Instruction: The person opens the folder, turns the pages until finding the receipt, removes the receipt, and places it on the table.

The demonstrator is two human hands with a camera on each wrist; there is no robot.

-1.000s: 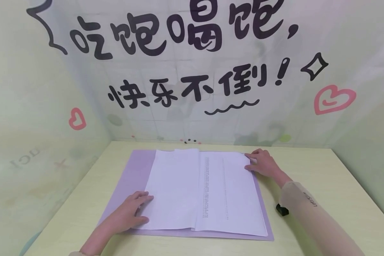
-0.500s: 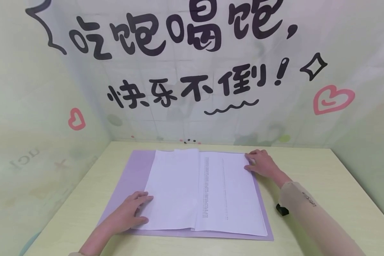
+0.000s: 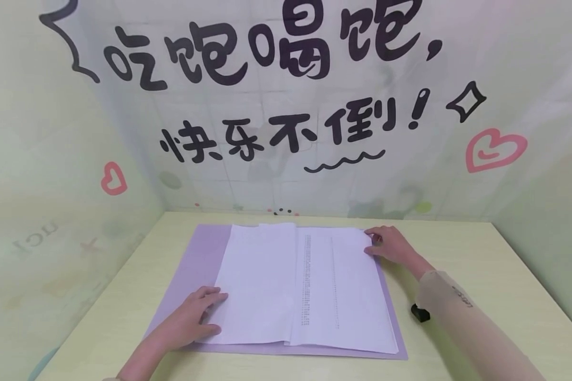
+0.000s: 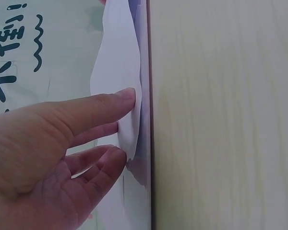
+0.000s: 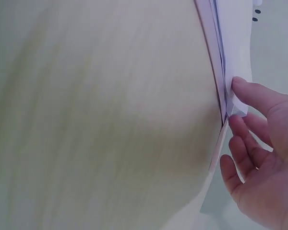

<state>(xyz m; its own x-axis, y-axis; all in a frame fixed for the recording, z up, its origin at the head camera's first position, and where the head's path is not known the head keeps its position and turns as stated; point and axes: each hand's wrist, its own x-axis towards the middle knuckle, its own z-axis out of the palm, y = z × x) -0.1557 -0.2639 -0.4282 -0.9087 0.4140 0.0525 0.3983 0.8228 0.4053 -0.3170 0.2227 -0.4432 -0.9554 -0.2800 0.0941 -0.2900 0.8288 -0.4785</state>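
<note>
A purple folder (image 3: 181, 275) lies spread on the table with white sheets inside. The left page (image 3: 257, 280) is blank, and the right page (image 3: 357, 296) carries two narrow columns of small print. My left hand (image 3: 193, 316) rests on the lower left edge of the blank page, fingers apart; in the left wrist view its thumb (image 4: 127, 97) lies on the paper. At the top right corner my right hand (image 3: 393, 244) pinches the printed page's edge. The right wrist view shows the bent paper corner (image 5: 239, 106) between thumb and forefinger.
The pale wooden table (image 3: 476, 286) extends on both sides of the folder. A small black object (image 3: 420, 313) sits under the right sleeve (image 3: 462, 312). Behind stands a light curtain (image 3: 286, 185) with large black lettering and pink hearts.
Very little differs. My right fingers have shifted slightly at the page corner; the left hand and the folder stay where they were.
</note>
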